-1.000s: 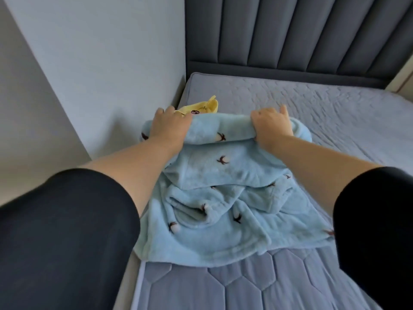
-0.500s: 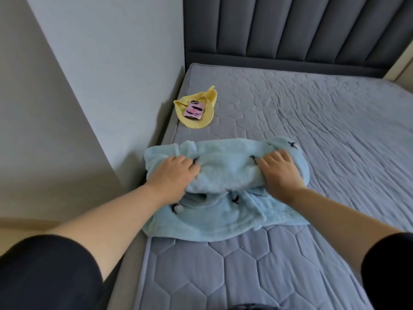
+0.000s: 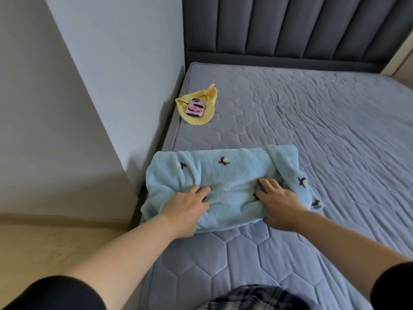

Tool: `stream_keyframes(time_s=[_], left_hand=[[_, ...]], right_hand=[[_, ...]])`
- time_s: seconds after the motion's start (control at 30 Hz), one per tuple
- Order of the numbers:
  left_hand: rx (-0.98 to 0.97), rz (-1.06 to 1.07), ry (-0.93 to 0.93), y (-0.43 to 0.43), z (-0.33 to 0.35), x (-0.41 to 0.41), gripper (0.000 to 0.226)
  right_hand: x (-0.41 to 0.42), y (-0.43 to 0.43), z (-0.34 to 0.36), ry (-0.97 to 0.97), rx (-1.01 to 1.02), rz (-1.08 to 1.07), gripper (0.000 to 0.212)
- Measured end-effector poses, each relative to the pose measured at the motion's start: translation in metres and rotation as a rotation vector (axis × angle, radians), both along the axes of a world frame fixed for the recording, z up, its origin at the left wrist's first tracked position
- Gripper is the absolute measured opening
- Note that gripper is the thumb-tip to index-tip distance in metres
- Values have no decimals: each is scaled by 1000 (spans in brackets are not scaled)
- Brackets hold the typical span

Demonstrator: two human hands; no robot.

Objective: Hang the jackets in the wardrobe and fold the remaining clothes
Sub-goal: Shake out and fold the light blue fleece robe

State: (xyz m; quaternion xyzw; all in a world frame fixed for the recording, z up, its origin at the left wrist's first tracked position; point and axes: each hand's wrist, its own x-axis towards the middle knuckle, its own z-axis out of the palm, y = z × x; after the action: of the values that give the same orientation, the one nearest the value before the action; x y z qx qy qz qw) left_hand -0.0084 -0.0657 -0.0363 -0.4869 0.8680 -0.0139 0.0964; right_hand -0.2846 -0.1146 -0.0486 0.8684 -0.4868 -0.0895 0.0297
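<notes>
Head view, looking down over a bed with a quilted grey-blue mattress (image 3: 245,265) set into a room corner. A light-blue fleece garment (image 3: 225,173) with small dark motifs lies as a folded bundle on the mattress, at its left edge, just beside the pale wall (image 3: 111,63); its left end slightly overhangs the mattress side.

The left hand (image 3: 187,206) rests on the near left part of the garment, palm down, its grip slack: the fingers (image 3: 201,191) lie fairly straight, with their tips sunk into a crease of the fleece, and they enclose nothing. The right hand (image 3: 281,204) lies on the near right part, with bent fingers (image 3: 266,184) pushed into the cloth and the thumb against the near edge. Whether this grip pinches the fabric or only presses on it cannot be told. The two hands are apart, with a flat span of fleece between them. Both forearms are bare, with black sleeves (image 3: 55,294) at the lower corners.

Farther up the mattress, near the wall, lies a yellow cloth (image 3: 201,120) with a phone in a pink case (image 3: 195,107) on top of it. A dark padded headboard (image 3: 290,25) closes the far end of the bed, and wooden floor (image 3: 44,242) shows at lower left. A plaid fabric (image 3: 252,298) appears at the bottom edge
</notes>
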Motion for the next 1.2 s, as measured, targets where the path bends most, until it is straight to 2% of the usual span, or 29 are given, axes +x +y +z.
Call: stream_keyframes(time_s=[0.1,0.17,0.2,0.27,0.3,0.33,0.4,0.47,0.53,0.63,0.67,0.7,0.77,0.8,0.87,0.9,0.97,1.03,1.1,1.2], left_hand=[[74,0,-6,0,5,-6,30],[58,130,187,-10,19,-17,41],[-31,199,329,-19,27,-24,44],[-312,200,528,-46,38,-40,33],[-381,178,536,-59,40,-49,29],[-360,177,476,-70,39,-58,39],[-199,217,338,-84,22,-69,57],[-81,292,270,-85,-9,-76,66],[-85,345,256,-78,-42,-77,73],[-157,369,279,-75,-67,-77,74],[-186,369,286,-76,-70,-77,74],[-216,371,286,-76,-72,-77,74],[-270,377,289,-74,-76,-77,74],[-289,380,293,-74,-78,-76,73],[-298,384,300,-75,-82,-76,73],[-295,386,310,-77,-83,-76,73],[-295,381,329,-80,-85,-75,73],[-299,373,346,-82,-87,-77,74],[-304,372,368,-82,-88,-78,73],[-300,375,363,-81,-89,-76,73]], right_hand=[[-4,2,9,-227,181,-95,54],[-2,-3,18,-361,220,-137,48],[0,-5,23,-357,231,-126,46],[5,-6,25,-299,258,-102,39],[7,-6,24,-291,271,-105,36],[9,-6,23,-298,283,-112,33],[11,-7,20,-297,299,-110,30],[9,-13,20,-268,303,-112,27],[6,-20,20,-321,233,-165,22],[4,-37,20,-456,-272,-188,13],[4,-44,19,-447,-392,-239,20],[3,-52,19,-417,-423,-317,31],[-4,-72,18,-412,-299,-522,44],[-9,-81,18,-501,-210,-628,41],[-22,-96,22,-859,-38,-840,24],[-30,-100,23,-1052,20,-950,22],[-44,-101,21,-1320,123,-1188,27],[-51,-101,13,-1467,294,-1324,20],[-55,-101,6,-1594,411,-1362,17],[-58,-102,3,-1684,451,-1347,33]])
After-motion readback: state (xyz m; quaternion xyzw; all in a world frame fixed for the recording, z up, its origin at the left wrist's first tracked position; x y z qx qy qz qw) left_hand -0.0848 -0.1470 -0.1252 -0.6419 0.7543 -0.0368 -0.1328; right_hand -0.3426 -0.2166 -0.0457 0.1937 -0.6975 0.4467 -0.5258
